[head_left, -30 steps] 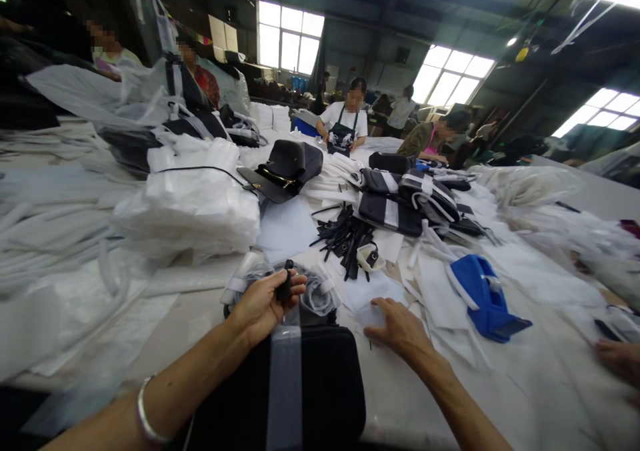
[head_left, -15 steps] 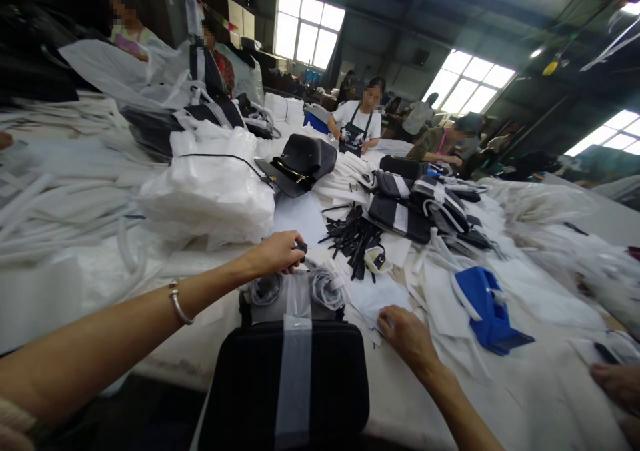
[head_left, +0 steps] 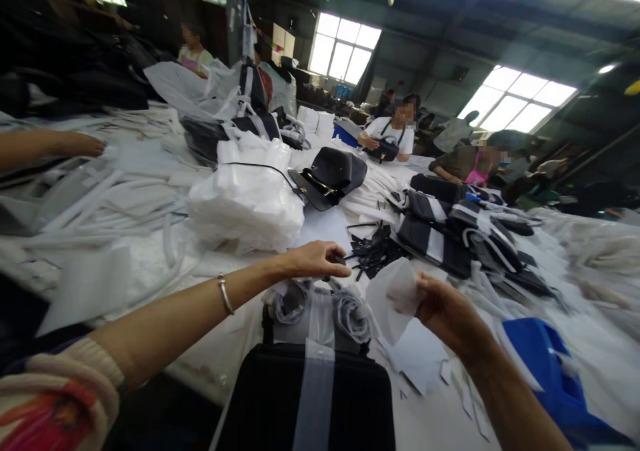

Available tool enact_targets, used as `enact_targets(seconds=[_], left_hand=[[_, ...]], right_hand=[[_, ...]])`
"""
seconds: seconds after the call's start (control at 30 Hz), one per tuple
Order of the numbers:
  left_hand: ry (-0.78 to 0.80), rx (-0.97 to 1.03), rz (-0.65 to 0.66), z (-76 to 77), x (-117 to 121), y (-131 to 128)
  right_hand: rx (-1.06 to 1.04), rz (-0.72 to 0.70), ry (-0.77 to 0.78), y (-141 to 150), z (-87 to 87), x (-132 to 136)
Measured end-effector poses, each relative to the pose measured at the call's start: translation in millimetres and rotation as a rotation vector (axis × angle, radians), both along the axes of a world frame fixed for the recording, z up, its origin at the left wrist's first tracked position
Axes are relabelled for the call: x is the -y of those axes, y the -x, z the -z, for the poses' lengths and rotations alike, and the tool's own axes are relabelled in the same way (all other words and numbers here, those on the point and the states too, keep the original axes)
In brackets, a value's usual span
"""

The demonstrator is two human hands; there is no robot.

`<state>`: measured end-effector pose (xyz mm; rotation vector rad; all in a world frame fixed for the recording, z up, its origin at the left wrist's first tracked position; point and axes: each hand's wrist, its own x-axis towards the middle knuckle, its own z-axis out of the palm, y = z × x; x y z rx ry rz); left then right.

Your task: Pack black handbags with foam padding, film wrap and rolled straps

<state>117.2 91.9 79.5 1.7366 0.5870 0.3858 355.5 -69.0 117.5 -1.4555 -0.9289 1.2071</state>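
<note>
My left hand (head_left: 315, 259) pinches a small black piece (head_left: 340, 259), mostly hidden by the fingers, above the far end of a black bag (head_left: 265, 397). My right hand (head_left: 447, 307) grips a thin, translucent white sheet (head_left: 393, 297) by its edge, lifted off the table. Some of its fingers show through the sheet. A clear plastic strip (head_left: 316, 377) runs down the middle of the bag. At the bag's far end lie two plastic-wrapped rolls, a left roll (head_left: 289, 302) and a right roll (head_left: 356, 317).
Black straps (head_left: 377, 251) lie in a heap beyond my hands. A stack of white foam sheets (head_left: 247, 201) and an open black bag (head_left: 333, 177) stand behind. Wrapped bags (head_left: 435, 237) and a blue tape dispenser (head_left: 550, 364) are to the right. Another person's arm (head_left: 50, 149) reaches in at left.
My right hand has risen from the table with a white sheet now in it. The left hand still pinches the small black piece. The view has turned to the left.
</note>
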Motion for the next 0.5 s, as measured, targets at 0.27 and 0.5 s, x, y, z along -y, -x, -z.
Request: enact_targets(seconds=[0.27,0.5], left_hand=[[0.242,0.071,-0.024,3.8,-12.9,2.0],[0.376,0.129,-0.237,15.3,-19.0,3.4]], right_hand=[[0.145,-0.155,0.209,68.6,8.6,-89.8],[0.059,-0.113,0.145,71.2,13.6,-108.9]])
